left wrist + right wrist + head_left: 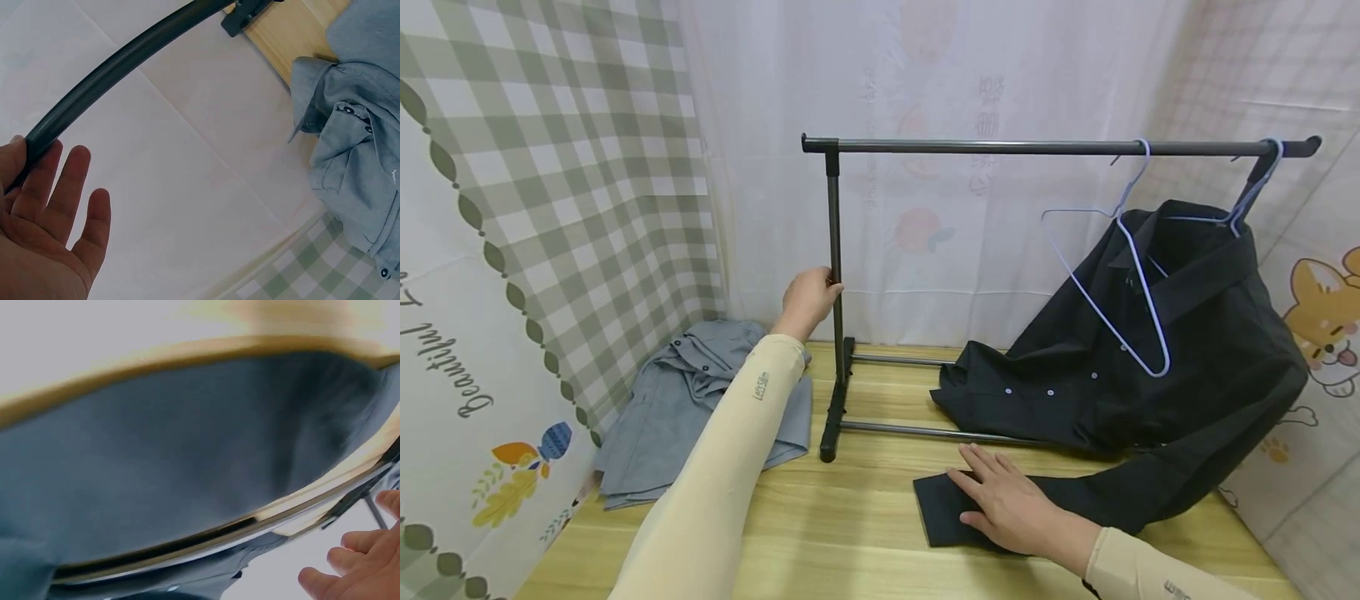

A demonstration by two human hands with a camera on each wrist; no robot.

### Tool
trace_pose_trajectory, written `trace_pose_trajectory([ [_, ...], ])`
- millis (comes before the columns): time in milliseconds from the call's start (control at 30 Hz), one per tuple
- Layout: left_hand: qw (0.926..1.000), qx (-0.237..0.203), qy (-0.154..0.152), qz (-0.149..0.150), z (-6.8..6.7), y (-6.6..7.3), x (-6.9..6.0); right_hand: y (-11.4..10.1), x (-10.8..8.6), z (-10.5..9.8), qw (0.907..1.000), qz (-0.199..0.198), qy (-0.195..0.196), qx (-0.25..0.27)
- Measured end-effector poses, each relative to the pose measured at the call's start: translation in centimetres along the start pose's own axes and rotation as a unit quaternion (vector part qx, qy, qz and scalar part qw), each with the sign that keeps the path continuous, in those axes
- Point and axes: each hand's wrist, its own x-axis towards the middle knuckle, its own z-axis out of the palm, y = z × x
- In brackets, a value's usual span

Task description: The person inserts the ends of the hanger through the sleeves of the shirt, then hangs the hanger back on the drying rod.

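Note:
My left hand pinches the left upright post of a black metal clothes rack. In the left wrist view, thumb and forefinger hold that post while the other fingers stand away from it. A black button-up shirt hangs from a hanger at the rack's right end, its lower front draped over the bottom bars. One of its sleeves stretches forward along the table, and my right hand rests on it near the cuff, fingers straight. The right wrist view shows these fingers extended.
An empty pale-blue hanger hangs on the top rail, in front of the black shirt. Left of the rack, a folded grey-blue shirt lies on the wooden table. Patterned cloths enclose the sides and back.

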Motion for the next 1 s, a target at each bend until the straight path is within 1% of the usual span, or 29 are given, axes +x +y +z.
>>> trace_pose_trajectory([
  [67, 0.9996, 0.022, -0.015, 0.004, 0.4, -0.6, -0.3, -0.7, 0.7, 0.4, 1.0, -0.005, 0.0, 0.004],
  [167, 0.9967, 0.06, -0.054, 0.01, 1.3, -2.1, -1.1, -1.5, 1.8, 0.7, 0.9999, -0.012, 0.01, 0.002],
  [267, 0.9932, 0.077, -0.088, 0.01, 2.2, -3.8, -2.2, -2.2, 3.0, 1.0, 0.9996, -0.016, 0.023, 0.01],
  [333, 0.9918, 0.08, -0.099, 0.01, 2.6, -4.8, -2.8, -2.6, 3.9, 1.2, 0.9993, -0.016, 0.03, 0.018],
  [433, 0.9909, 0.088, -0.102, 0.006, 2.9, -6.4, -3.8, -3.1, 5.3, 1.7, 0.9992, -0.005, 0.028, 0.028],
  [533, 0.9903, 0.093, -0.104, -0.002, 2.7, -8.0, -4.5, -3.7, 6.6, 2.0, 0.9991, 0.009, 0.02, 0.035],
  [700, 0.9862, 0.12, -0.113, -0.012, 2.0, -10.7, -5.3, -4.7, 8.6, 2.5, 0.9989, 0.018, 0.017, 0.039],
  [800, 0.9839, 0.131, -0.118, -0.029, 1.6, -12.4, -5.7, -5.4, 9.8, 2.7, 0.9992, 0.014, 0.022, 0.031],
  [900, 0.9814, 0.148, -0.115, -0.041, 1.3, -13.9, -6.1, -6.1, 11.0, 2.6, 0.999, 0.015, 0.027, 0.032],
  [1000, 0.978, 0.172, -0.108, -0.049, 1.1, -15.1, -6.6, -6.9, 12.3, 2.3, 0.9984, 0.021, 0.031, 0.043],
])
